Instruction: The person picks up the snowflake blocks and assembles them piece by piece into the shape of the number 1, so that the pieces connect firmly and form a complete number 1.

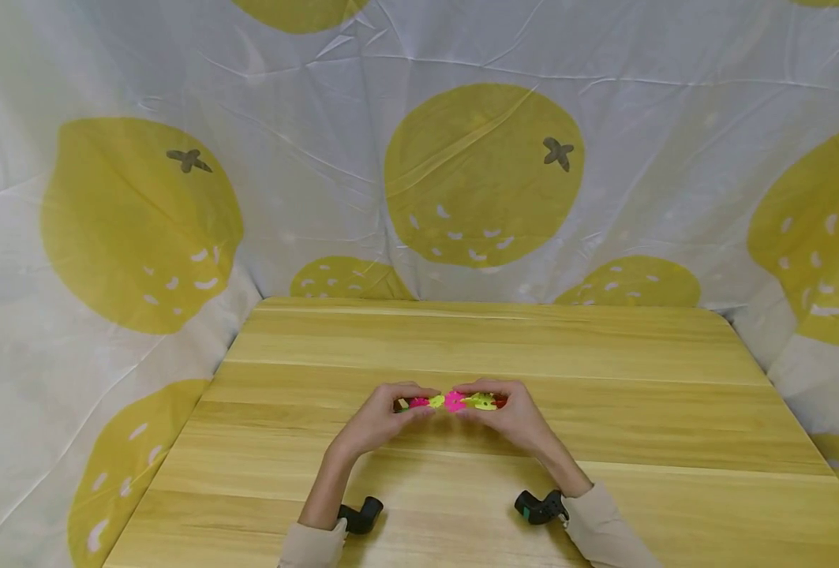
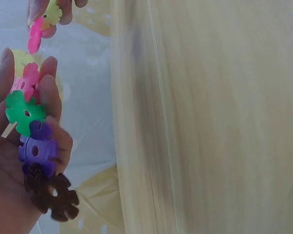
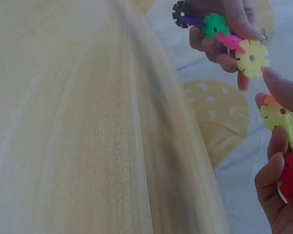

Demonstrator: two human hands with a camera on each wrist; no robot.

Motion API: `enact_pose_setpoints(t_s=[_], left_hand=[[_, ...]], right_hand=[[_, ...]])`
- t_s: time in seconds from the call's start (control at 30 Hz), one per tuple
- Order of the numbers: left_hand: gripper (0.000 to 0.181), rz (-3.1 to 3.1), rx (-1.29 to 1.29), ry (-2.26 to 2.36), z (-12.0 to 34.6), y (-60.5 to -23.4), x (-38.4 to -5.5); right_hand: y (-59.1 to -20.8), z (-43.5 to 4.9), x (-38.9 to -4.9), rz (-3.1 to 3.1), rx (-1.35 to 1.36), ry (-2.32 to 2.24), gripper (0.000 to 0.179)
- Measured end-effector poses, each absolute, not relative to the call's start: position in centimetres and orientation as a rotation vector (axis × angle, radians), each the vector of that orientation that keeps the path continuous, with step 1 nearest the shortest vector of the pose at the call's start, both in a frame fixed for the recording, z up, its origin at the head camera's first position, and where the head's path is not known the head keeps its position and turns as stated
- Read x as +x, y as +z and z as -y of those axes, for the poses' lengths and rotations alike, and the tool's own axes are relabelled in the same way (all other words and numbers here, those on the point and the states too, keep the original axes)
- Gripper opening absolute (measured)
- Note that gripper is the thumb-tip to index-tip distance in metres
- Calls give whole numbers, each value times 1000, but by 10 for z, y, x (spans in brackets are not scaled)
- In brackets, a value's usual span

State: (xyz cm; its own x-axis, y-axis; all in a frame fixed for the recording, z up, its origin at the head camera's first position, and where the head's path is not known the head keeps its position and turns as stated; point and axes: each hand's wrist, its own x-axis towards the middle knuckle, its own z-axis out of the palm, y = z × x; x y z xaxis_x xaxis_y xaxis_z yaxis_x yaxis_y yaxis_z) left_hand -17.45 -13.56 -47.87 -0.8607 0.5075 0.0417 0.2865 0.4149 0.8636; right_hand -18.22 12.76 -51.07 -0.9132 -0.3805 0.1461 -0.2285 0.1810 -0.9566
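Observation:
My left hand (image 1: 380,414) holds a chain of slotted plastic snowflake discs between thumb and fingers. In the left wrist view that chain shows a dark brown disc (image 2: 56,197), purple discs (image 2: 37,152), a green disc (image 2: 25,113) and a pink disc (image 2: 28,80). Its inner end is a pale yellow disc (image 3: 252,58), seen in the right wrist view. Opposite, my right hand (image 1: 518,414) grips a second chain, with a bright pink disc (image 1: 455,401) at its inner end, then yellow discs (image 3: 276,114) and a red disc (image 3: 292,179). The two inner ends face each other closely.
Both hands are above a wooden table (image 1: 447,339). A white cloth with large yellow lemons (image 1: 486,173) hangs behind it and along the sides. A black camera mount (image 1: 364,515) sits at the left wrist, another mount (image 1: 538,507) at the right.

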Motion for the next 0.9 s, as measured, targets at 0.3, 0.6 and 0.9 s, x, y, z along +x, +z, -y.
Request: enact_pose_setpoints(t_s=[0.3, 0.6, 0.9], left_hand=[[24, -2437, 680, 1423, 135, -477, -175], [21, -2372, 701, 1486, 135, -476, -176], [17, -2259, 732, 1540, 134, -473, -177]], right_hand=[[-508, -129, -182, -2313, -748, -1866, 31], [-501, -131, -179, -2389, -836, -1793, 30], [-493, -132, -179, -2371, -1003, -1763, 29]])
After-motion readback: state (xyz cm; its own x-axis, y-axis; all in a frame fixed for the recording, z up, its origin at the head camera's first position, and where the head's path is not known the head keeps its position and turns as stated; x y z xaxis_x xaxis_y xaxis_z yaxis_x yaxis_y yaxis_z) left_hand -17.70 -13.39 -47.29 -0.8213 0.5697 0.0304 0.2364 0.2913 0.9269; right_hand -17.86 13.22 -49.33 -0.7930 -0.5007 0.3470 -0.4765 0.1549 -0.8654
